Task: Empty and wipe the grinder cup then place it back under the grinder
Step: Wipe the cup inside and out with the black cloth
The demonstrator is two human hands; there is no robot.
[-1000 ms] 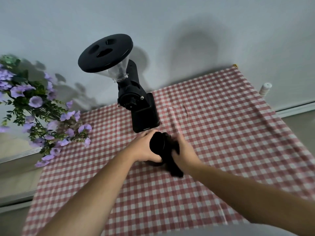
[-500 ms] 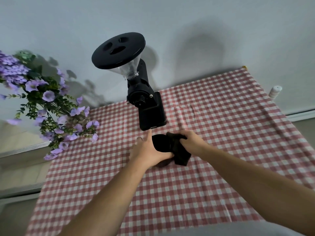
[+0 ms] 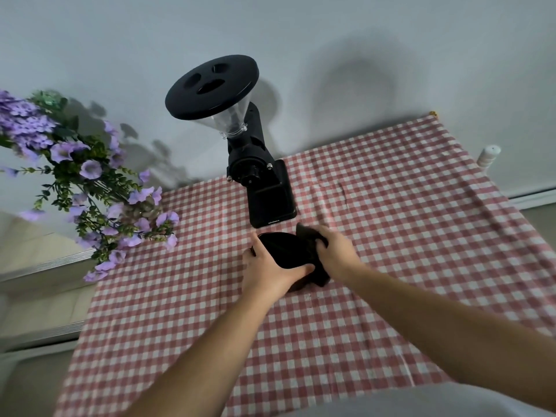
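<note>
Black cloth (image 3: pixel 307 233), gripped in the right hand (image 3: pixel 337 251), is travelling round the grinder cup (image 3: pixel 282 251) from near side to far rim: wiping is progressing. Left hand (image 3: pixel 264 270) is clasping the cup just before the grinder (image 3: pixel 266 191), toward the tabletop's (image 3: pixel 391 251) far edge.

Tabletop (image 3: pixel 406 266) is covered by a red-and-white checked cloth (image 3: pixel 186 326), creased right of the grinder (image 3: pixel 264 188). The grinder is stood upright on it.
</note>
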